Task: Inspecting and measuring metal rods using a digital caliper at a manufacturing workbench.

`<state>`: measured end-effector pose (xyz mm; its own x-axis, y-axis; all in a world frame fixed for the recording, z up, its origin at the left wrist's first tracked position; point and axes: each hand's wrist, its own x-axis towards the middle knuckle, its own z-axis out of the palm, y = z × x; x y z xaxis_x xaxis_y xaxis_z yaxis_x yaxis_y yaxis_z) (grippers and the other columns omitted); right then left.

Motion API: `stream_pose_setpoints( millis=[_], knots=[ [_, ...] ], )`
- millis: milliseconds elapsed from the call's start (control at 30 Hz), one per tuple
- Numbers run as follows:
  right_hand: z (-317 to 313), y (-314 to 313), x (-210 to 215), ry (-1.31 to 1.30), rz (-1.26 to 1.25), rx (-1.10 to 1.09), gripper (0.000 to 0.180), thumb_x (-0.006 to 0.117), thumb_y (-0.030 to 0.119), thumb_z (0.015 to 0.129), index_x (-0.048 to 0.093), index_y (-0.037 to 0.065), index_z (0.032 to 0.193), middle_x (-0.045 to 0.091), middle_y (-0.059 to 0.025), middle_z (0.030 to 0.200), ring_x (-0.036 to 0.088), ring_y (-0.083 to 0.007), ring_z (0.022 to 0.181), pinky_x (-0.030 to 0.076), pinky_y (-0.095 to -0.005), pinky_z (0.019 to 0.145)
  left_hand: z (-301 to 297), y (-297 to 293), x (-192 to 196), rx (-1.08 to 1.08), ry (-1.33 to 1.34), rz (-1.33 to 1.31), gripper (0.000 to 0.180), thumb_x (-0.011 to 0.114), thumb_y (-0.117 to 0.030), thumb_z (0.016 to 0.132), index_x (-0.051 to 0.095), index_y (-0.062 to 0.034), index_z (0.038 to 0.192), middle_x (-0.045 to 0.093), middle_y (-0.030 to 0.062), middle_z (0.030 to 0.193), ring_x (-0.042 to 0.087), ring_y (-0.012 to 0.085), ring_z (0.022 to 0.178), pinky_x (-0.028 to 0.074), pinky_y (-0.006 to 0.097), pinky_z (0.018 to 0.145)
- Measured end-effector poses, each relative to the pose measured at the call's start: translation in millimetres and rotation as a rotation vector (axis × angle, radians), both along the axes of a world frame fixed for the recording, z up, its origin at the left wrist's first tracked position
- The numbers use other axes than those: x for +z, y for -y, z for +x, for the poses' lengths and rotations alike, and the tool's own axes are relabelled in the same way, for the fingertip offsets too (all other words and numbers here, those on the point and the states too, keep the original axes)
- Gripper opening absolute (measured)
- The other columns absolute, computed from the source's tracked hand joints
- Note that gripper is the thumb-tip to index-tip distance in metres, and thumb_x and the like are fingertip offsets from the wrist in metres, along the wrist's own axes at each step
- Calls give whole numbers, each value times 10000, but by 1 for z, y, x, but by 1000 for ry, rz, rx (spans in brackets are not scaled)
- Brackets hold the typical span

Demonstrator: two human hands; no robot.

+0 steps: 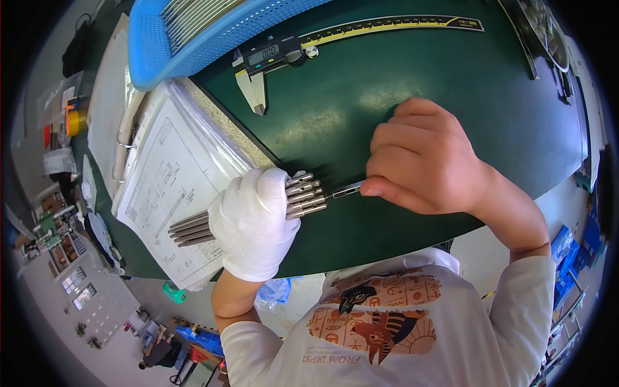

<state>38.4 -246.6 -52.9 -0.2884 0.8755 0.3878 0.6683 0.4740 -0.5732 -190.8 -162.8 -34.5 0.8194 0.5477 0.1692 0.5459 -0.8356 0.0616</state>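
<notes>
While the gloved L hand is closed round a bundle of slim metal rods, the bare R hand pinches a small metal tool btwn thumb & fingers, just R of the bundle. Bundle's long axis runs approx. L–R, its R end a bit farther from the person; ends w/ small openings poke out of the glove toward the R hand, plain ends out the other side. The tool lies nearly in line w/ that axis, thin dark tip at the bundle's R end; can't tell if it touches or enters a rod. L hand's nearest the rods, being wrapped on them. Under & L of the bundle: open ring binder w/ tech. drawings. Beyond the bundle, on the green tabletop: digital caliper. Farther, beyond & L of it: blue perforated basket holding long thin rods.
</notes>
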Motion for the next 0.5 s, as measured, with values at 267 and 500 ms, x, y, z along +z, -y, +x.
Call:
stream_pose_setpoints(
  millis=[267, 500],
  knots=[
    [1, -1, -2, 43, 38, 19, 275, 730, 312, 749, 568, 92, 777, 542, -40, 760, 530, -236, 629, 428, -354, 669, 1, 1, 1, 17, -7, -21, 333, 671, -32, 597, 516, -93, 886, 530, 76, 696, 543, 307, 609, 407, 429, 541],
    [1, -1, -5, 1, 55, -4, 273, 721, 325, 753, 575, 96, 786, 541, -40, 765, 534, -229, 638, 431, -361, 703, 0, 1, 2, 20, -17, -21, 349, 675, -37, 586, 518, -94, 892, 524, 78, 696, 540, 310, 612, 405, 432, 545]
  ],
)
